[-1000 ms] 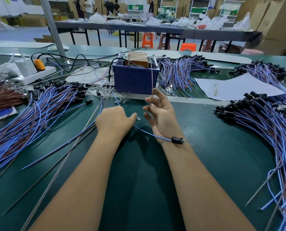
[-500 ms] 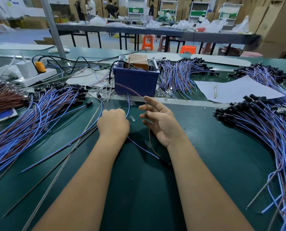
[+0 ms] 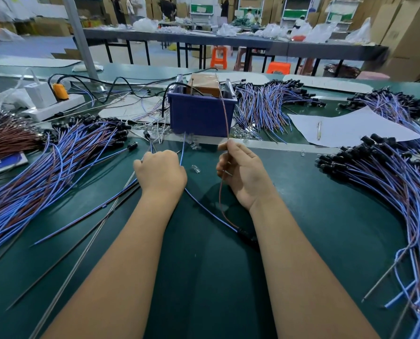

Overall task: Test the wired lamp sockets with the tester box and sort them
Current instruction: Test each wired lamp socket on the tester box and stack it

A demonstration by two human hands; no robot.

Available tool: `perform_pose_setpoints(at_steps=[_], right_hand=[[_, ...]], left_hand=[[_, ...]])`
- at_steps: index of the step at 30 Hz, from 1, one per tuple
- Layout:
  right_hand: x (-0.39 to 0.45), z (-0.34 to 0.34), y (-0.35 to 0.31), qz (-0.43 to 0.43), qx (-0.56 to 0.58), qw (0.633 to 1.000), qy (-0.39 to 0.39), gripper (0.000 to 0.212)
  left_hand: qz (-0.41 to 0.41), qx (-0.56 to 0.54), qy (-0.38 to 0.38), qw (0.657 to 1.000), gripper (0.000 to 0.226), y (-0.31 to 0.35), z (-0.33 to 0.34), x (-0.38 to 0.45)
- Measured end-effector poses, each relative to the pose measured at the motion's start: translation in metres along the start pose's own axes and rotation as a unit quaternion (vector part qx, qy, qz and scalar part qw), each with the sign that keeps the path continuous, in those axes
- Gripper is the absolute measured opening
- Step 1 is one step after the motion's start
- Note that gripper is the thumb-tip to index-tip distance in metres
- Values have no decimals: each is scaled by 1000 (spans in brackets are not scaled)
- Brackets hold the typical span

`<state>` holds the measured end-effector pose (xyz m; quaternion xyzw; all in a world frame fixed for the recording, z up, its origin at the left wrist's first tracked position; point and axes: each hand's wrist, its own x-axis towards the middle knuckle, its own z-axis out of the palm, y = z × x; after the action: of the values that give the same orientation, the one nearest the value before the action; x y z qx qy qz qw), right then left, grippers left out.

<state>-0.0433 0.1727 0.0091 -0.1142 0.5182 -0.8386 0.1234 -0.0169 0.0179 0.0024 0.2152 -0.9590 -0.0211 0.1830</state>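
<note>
R hand pinches the brown lead betw thumb and fingers, other fingers loosely curled; the lead runs up from the pinch toward 12 o'clock, tip reaching the rim of the tester box. L hand is a closed fist round the blue lead, whose free end pokes up toward 12, stopping just short of the box's front wall. Both leads trail back toward 5 o'clock and meet at the black socket, lying on the counter beside the R forearm, partly hidden by it.

Key relation: box sits dead ahead at 12 from both hands, leads' long axes already pointing that way. R lead looks at or near contact; can't tell if it touches a terminal. L lead is lower and further off, so my guess is the L hand needs to lift and push fwd to close the circuit.

Untested and sorted bundles lie at 9 and 3 o'clock.
</note>
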Motion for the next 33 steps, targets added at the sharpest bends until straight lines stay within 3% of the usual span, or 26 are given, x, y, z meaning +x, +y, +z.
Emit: perform_pose_setpoints(at_steps=[5,8,11,15,19,25,29,33], right_hand=[[-3,-1,-2,-2,-25,1000,0,20],[-4,1,-2,-7,-29,1000,2,16],[-3,1,-1,-11,-38,999,8,15],[0,2,2,-26,-70,997,22,18],[4,7,8,-69,-121,989,59,20],[14,11,8,-103,-101,981,128,18],[25,14,9,-98,-106,974,177,16],[33,14,15,-94,-173,960,197,16]], left_hand=[[26,-25,-2,999,14,3,0,-2],[-12,-145,60,987,16,2,-1,-1],[-30,-301,99,948,15,1,0,1],[-24,-445,38,894,24,10,6,0],[-62,-554,-3,830,16,17,12,5],[-122,-669,24,733,17,16,12,16],[-149,-672,7,725,18,18,14,22],[-147,-647,-15,748,20,21,15,25]])
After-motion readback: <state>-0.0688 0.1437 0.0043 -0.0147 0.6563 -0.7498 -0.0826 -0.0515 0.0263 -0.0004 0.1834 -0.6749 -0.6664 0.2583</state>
